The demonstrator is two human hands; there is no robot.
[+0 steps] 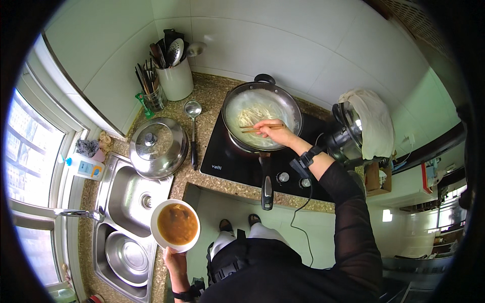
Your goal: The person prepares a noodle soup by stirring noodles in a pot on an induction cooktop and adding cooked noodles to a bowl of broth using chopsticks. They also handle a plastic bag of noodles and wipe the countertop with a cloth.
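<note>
My right hand holds a pair of wooden chopsticks over a wok on the black cooktop. Pale noodles lie in cloudy liquid in the wok, and the chopstick tips are at their lower edge. In my left hand is a white bowl of reddish-brown soup with dark and pale pieces in it. That bowl is beside the sink, over the counter's edge. The wok's long black handle points towards me.
A domed steel lid and a ladle lie left of the cooktop. Behind them stand a white utensil holder and a glass jar of chopsticks. A double sink holds a metal basin. A cloth-draped pot stands at right.
</note>
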